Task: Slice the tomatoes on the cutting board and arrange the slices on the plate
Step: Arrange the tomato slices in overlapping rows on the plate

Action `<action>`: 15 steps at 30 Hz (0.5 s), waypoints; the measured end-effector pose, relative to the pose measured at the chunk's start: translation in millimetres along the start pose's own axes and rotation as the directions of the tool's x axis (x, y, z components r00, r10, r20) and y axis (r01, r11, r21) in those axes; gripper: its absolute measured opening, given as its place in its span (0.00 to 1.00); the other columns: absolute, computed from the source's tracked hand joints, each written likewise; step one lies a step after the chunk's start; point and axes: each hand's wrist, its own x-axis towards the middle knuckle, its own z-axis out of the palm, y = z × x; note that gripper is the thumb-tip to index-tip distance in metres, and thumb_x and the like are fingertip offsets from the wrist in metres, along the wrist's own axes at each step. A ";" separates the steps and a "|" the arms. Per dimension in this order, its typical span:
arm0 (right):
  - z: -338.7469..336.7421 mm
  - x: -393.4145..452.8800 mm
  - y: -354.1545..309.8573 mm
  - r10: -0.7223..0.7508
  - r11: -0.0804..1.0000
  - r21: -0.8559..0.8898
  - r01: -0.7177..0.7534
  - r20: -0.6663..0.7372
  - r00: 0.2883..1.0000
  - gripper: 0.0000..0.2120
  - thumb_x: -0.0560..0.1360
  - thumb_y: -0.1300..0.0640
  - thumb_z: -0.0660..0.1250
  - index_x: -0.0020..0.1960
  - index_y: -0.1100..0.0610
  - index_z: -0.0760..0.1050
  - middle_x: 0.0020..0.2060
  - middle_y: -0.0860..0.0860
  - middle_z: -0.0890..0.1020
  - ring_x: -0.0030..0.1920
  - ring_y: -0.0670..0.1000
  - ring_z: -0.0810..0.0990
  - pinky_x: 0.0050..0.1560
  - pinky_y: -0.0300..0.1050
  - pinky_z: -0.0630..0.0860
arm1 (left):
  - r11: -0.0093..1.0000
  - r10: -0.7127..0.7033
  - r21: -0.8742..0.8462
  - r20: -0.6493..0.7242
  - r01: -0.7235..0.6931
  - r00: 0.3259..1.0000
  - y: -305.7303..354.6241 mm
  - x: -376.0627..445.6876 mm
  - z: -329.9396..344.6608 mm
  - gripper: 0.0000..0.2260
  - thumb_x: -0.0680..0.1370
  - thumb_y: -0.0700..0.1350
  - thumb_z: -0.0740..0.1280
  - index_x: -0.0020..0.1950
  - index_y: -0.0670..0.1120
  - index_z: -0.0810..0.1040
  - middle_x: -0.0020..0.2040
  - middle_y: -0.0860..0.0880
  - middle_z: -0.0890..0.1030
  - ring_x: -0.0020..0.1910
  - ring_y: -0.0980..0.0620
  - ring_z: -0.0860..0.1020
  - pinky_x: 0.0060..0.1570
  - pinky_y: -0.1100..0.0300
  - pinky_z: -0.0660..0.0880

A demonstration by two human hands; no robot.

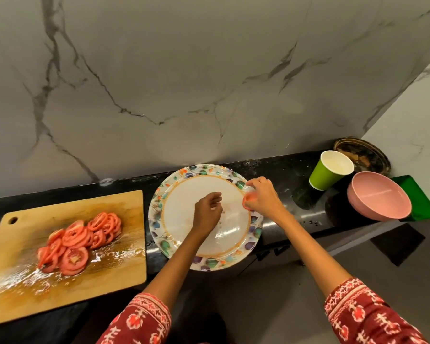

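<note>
Dark tabletop [286,175], and the right hand [262,194] pinches a tomato slice [248,200] at the plate's [256,229] three o'clock rim to start the ring, left hand [207,211] loose and empty mid-plate, remaining slices [80,238] heaped on the cutting board [124,264] at nine o'clock.

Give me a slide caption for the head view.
Right hand sets a tomato slice at the plate edge; more slices wait on the cutting board.

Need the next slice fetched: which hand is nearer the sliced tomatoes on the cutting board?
Left. The left hand hovers over the plate's centre, nearer the sliced tomatoes; the right hand is at its far right rim.
</note>
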 end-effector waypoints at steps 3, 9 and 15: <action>24.9 -5.0 -27.4 -0.103 0.993 0.047 0.104 -0.042 0.994 0.22 0.69 0.57 0.74 0.61 0.59 0.73 0.58 0.55 0.73 0.60 0.54 0.69 0.60 0.45 0.70 | 0.998 0.061 0.036 -0.125 -0.057 0.990 -16.4 -10.2 -38.3 0.14 0.75 0.33 0.64 0.60 0.40 0.76 0.53 0.42 0.81 0.52 0.50 0.79 0.54 0.59 0.77; 79.6 -20.5 -97.8 -0.257 0.959 0.133 0.252 0.017 0.966 0.19 0.71 0.58 0.71 0.60 0.59 0.73 0.56 0.55 0.74 0.56 0.53 0.71 0.54 0.39 0.67 | 0.982 0.123 0.174 -0.275 -0.077 0.953 -46.0 -46.5 -125.4 0.14 0.75 0.34 0.63 0.60 0.40 0.76 0.50 0.44 0.81 0.50 0.51 0.79 0.50 0.61 0.76; 133.6 -38.9 -171.2 -0.385 0.911 0.190 0.366 0.076 0.920 0.15 0.72 0.57 0.70 0.56 0.61 0.75 0.51 0.55 0.77 0.50 0.52 0.74 0.50 0.40 0.69 | 0.933 0.176 0.359 -0.447 -0.004 0.877 -80.1 -89.6 -216.4 0.14 0.76 0.37 0.64 0.61 0.41 0.75 0.56 0.43 0.79 0.55 0.48 0.76 0.53 0.55 0.75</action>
